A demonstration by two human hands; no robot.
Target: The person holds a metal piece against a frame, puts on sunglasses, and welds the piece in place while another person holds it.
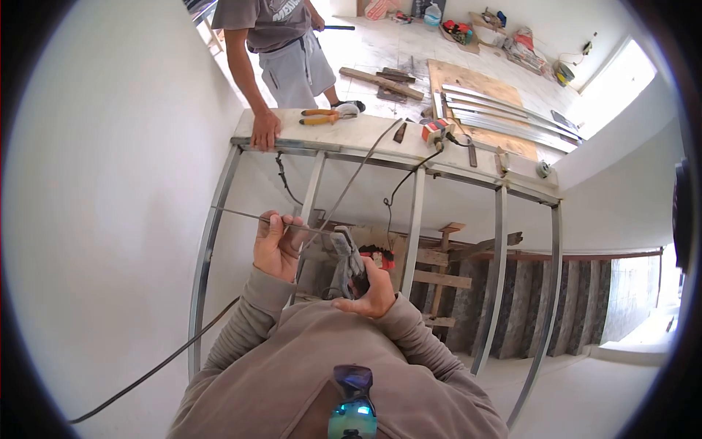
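My left hand point(278, 245) pinches a thin metal rod point(238, 213) between thumb and fingers, left of my chest. The rod runs nearly level, and its right end meets the jaws of a worn grey welding electrode holder point(345, 256). The fingers of my right hand point(371, 290) are wrapped round the holder's lower part, partly hiding it. Both hands are on the near side of a metal stud frame point(313, 183). Behind them a thin dark cable point(355, 175) slants down from the ledge.
Orange-handled pliers point(320, 117), a red-and-white box point(437, 132) and small tools lie on the white ledge point(292, 130). Another person's hand point(265, 132) rests at its left end. Stairs point(526, 307) and wooden props point(442, 279) are below. A cable point(161, 362) crosses at lower left.
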